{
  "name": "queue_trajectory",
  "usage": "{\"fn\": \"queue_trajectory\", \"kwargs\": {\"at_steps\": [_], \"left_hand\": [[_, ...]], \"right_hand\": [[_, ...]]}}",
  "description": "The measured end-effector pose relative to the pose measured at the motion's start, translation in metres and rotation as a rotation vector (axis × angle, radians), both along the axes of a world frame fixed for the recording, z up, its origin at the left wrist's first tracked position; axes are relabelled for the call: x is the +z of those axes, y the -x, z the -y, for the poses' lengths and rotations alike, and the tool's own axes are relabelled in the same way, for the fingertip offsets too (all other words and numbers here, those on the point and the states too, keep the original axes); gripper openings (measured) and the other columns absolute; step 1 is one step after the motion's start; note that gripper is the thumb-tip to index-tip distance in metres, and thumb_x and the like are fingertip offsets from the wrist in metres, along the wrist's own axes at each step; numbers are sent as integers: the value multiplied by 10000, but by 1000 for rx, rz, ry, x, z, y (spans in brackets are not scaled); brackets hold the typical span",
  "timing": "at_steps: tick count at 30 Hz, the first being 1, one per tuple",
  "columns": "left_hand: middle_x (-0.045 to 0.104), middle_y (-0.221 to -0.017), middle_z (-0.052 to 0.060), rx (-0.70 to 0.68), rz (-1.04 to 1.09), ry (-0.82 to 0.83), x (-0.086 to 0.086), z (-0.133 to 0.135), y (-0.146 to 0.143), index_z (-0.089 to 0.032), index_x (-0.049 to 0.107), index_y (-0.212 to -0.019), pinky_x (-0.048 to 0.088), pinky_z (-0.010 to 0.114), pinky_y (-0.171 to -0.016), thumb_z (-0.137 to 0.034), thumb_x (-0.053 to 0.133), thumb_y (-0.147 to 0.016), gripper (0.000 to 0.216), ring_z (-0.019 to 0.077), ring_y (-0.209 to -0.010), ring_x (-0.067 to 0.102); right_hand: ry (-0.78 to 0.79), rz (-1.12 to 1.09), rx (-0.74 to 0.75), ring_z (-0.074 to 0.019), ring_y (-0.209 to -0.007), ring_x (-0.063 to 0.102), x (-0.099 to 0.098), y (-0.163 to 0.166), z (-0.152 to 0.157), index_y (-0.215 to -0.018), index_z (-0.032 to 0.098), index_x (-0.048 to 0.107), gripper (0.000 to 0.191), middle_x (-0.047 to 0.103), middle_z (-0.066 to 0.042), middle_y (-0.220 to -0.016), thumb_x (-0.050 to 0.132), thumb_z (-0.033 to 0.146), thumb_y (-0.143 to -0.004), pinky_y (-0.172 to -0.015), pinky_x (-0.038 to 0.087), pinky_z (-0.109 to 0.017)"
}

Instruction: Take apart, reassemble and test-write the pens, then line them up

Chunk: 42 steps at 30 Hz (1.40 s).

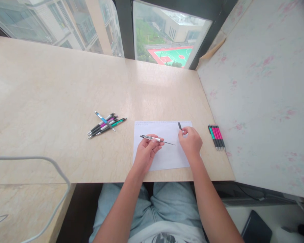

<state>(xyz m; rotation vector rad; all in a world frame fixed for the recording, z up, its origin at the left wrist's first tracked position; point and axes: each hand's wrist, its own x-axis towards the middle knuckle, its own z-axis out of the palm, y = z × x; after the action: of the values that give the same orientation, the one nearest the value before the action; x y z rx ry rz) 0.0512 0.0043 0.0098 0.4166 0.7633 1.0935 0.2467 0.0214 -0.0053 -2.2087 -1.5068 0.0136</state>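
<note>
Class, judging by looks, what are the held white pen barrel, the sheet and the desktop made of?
White pen barrel: probably plastic; smooth, evenly coloured. Sheet: apparently paper; thin, matte, faint marks along its far edge. Desktop: stone or stone-look; pale mottling, soft sheen.

No word, brand or number is legible in this view. Faint, small writing (142,124) runs in a long row along the far edge of the white paper sheet (164,160) on the worktop (66,91), with a shorter row beneath it at the left end, both too pale and fine to decipher. Dark lettering also appears on the white part of the pen barrel (152,138) held in the left hand (147,152), its characters too small and blurred to read.
</note>
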Motion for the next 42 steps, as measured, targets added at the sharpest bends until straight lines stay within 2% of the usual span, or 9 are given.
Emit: {"fn": "queue_trajectory", "kwargs": {"at_steps": [6,34,39,42], "left_hand": [[741,-942,78,2,1,2,-1,0,0,-162,629,-993,528,227,-754,-289,751,-812,252,131,-823,704],[745,-958,81,2,5,0,-1,0,0,-166,642,-991,535,234,-754,-294,753,-810,248,134,-819,706],[742,-961,78,-1,2,-1,-1,0,0,-164,645,-984,534,219,-751,-287,748,-817,232,125,-823,703],[738,-958,75,-3,3,-8,-1,0,1,-165,644,-974,535,207,-745,-285,745,-822,219,119,-823,702]], "right_hand": [[57,-1,52,-197,-827,567,-3,7,1,-882,211,609,110,659,-45,-890,547,300,-865,-595,275,-288],[31,41,81,-217,-882,557,-5,9,4,-906,210,618,131,645,-63,-920,551,316,-869,-656,338,-306],[-103,-53,118,-193,-783,554,15,12,12,-898,192,632,187,642,-52,-836,509,332,-912,-707,404,-316],[-150,-260,303,-169,-734,563,35,17,26,-895,200,643,278,658,-47,-838,422,351,-974,-685,449,-299]]}}
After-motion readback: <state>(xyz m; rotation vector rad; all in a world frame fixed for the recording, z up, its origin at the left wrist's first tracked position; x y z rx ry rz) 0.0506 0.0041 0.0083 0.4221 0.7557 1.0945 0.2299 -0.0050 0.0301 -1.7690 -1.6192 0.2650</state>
